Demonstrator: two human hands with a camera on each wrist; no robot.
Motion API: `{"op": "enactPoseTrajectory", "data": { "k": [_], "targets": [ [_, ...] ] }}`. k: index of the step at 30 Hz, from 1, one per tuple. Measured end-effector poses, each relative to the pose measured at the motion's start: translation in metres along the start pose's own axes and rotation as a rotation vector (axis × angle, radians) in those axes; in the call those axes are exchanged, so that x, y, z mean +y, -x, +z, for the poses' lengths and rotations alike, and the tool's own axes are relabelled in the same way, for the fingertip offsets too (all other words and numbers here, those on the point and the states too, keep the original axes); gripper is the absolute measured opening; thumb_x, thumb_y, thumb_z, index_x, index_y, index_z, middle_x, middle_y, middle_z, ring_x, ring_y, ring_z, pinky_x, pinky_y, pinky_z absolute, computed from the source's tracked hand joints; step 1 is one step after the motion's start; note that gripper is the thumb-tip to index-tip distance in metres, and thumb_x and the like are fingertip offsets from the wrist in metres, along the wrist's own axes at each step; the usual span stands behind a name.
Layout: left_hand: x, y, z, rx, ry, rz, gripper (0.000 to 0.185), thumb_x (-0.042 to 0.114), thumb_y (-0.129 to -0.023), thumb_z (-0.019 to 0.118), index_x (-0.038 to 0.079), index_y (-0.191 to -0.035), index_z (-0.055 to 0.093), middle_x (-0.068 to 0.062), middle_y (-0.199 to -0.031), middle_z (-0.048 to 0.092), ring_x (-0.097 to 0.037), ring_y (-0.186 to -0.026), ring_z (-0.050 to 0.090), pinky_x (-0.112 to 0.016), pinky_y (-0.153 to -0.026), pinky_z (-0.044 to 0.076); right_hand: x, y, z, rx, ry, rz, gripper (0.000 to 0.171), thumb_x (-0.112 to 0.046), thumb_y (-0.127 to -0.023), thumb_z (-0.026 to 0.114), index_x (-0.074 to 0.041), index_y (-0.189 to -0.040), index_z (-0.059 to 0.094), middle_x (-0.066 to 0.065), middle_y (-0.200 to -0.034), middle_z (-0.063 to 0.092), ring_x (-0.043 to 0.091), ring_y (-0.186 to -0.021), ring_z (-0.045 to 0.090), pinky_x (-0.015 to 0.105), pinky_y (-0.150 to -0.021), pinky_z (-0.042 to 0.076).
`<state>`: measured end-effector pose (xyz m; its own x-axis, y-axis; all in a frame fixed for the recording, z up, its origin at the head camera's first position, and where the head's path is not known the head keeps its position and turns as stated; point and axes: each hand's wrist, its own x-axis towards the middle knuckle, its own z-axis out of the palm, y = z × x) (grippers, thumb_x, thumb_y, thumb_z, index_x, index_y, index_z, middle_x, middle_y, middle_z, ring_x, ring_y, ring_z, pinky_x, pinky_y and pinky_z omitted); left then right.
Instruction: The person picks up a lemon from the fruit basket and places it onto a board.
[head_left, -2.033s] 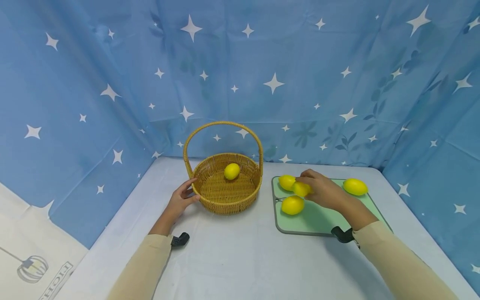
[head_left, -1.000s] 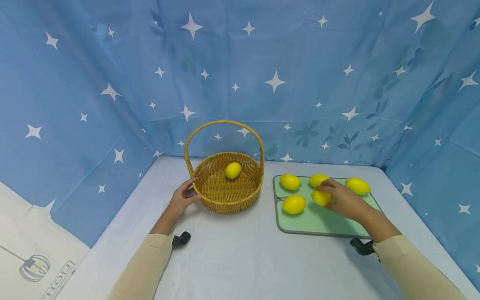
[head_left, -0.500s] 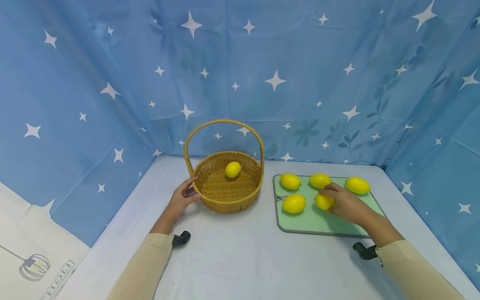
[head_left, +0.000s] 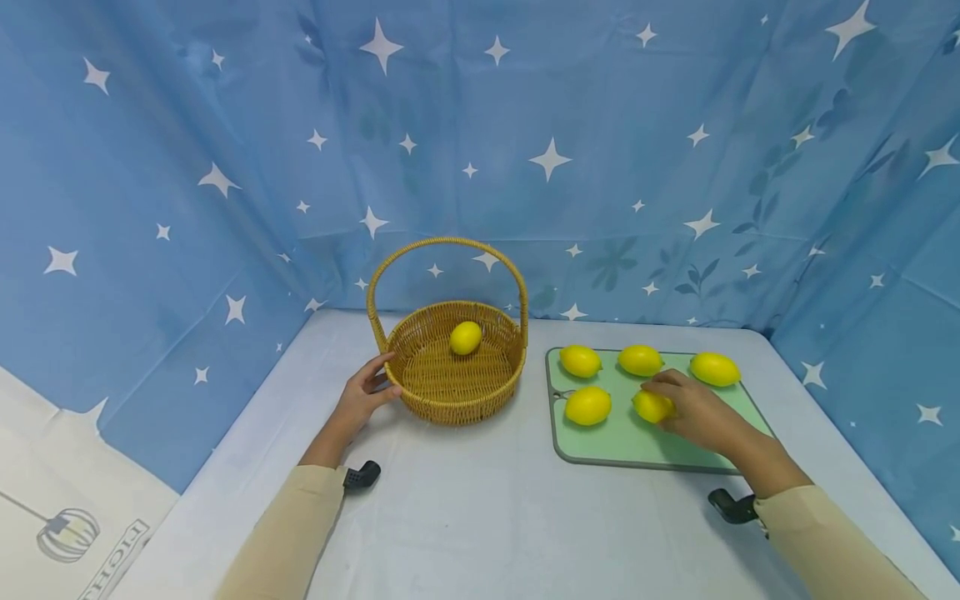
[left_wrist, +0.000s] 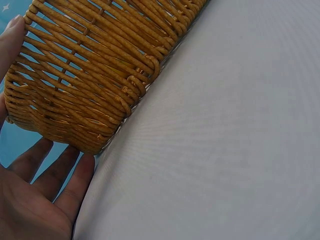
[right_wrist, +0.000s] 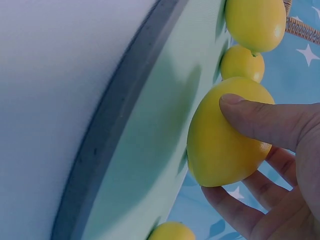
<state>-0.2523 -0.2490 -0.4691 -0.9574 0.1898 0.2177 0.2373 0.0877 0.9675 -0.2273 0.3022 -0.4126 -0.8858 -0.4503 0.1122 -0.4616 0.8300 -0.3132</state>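
Observation:
My left hand (head_left: 362, 404) rests against the left side of a wicker basket (head_left: 457, 412). In the left wrist view, the spread fingers (left_wrist: 74, 187) are mostly straight, with their tips at the woven wall. Inside the basket lies one lemon (head_left: 466, 338). On the right, my right hand (head_left: 697, 415) grips another lemon (head_left: 652, 406) between thumb and fingers, close over the green cutting board (head_left: 622, 446). Behind it on the board is a lemon (head_left: 641, 361), with a lemon (head_left: 581, 362) at back left, a lemon (head_left: 588, 406) at front left and a lemon (head_left: 715, 369) at back right.
The basket's tall arched handle (head_left: 447, 242) rises above its rim. A white cloth (head_left: 465, 525) covers the table. Blue star-patterned curtains (head_left: 480, 108) enclose the back and sides. Black wrist devices (head_left: 363, 475) protrude at both sleeves.
My right hand has carried its lemon rightward from between the two left lemons, then slightly down toward the board's front. A lemon behind it has come into view. The left hand has stayed at the basket.

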Motion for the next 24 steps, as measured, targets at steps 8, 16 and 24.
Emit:
{"op": "enactPoseTrajectory", "data": {
  "k": [8,16,24],
  "targets": [
    [0.009,0.003,0.001,-0.019,0.006,0.016,0.070,0.003,-0.091,0.068,-0.003,-0.150,0.029,-0.018,-0.158,0.019,-0.045,-0.136,0.031,-0.024,-0.091,0.048,0.004,0.002,0.003,-0.005,-0.003,0.028,0.055,0.003,-0.078,0.077,0.003,-0.129,0.059,0.022,-0.128,0.051,0.041,-0.113,0.052,0.059,-0.094,0.043],
    [0.014,0.006,0.003,-0.021,0.007,0.009,0.071,0.003,-0.092,0.068,-0.002,-0.151,0.029,-0.017,-0.158,0.019,-0.042,-0.137,0.031,-0.024,-0.092,0.047,0.006,0.003,0.006,-0.003,-0.004,0.030,0.054,0.002,-0.078,0.077,0.002,-0.129,0.060,0.022,-0.127,0.051,0.041,-0.112,0.052,0.059,-0.093,0.043],
    [0.015,0.005,0.004,-0.016,-0.013,-0.004,0.071,0.005,-0.092,0.068,0.001,-0.151,0.030,-0.016,-0.158,0.018,-0.042,-0.137,0.031,-0.025,-0.092,0.047,0.006,0.004,0.007,-0.012,-0.004,0.062,0.054,0.001,-0.079,0.077,0.000,-0.130,0.060,0.021,-0.128,0.050,0.040,-0.112,0.052,0.059,-0.094,0.043]
  ]
}}
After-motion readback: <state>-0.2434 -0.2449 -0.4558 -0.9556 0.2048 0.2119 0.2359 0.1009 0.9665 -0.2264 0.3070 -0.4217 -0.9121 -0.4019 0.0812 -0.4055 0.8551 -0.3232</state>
